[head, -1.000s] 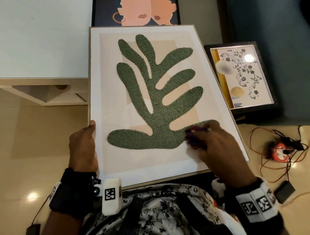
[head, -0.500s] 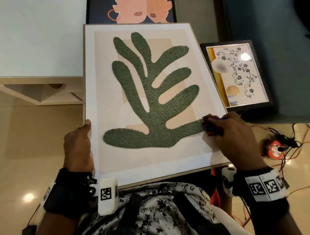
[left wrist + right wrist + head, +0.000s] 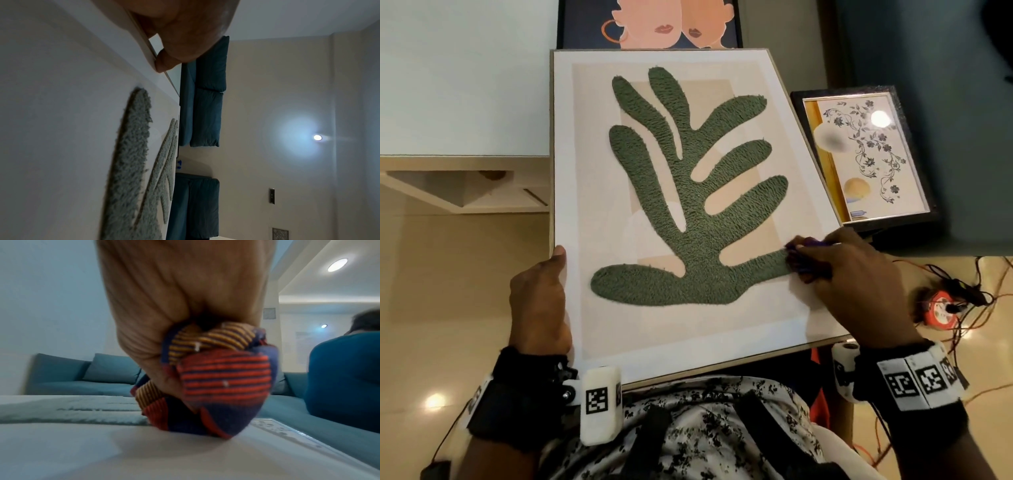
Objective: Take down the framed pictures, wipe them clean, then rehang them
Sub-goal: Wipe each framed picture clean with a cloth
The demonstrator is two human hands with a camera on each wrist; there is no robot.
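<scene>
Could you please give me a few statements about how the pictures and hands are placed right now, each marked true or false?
1. The left hand grips the left edge of the leaf picture. True.
2. The right hand is empty. False: it holds a bunched striped cloth pressed on the picture's face.
3. The cloth sits near the picture's top left corner. False: it is at the lower right, by the tip of the green leaf.
4. A black-framed floral picture lies to the right of the leaf picture. True.
5. A picture of two faces shows beyond the leaf picture's top edge. True.
</scene>
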